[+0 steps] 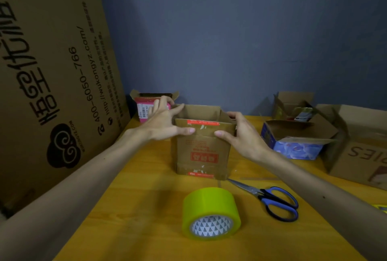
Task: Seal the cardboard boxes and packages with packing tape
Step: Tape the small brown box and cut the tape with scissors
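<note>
box point(201, 151) between hands point(165, 123) point(243, 135), flaps up

Six cardboard boxes point(201, 147), one roll of tape point(210, 211), one pair of scissors point(270, 199), two hands point(165, 123).

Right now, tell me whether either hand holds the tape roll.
No: the tape roll lies on the table; the left hand and right hand grip the cardboard box.

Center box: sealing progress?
Done: nothing sealed on top; the center box shows tape along its bottom edge. In hand: left hand and right hand grip its upright top flaps. Left: tape roll and scissors lie untouched on the table; the blue box also stands open.
</note>
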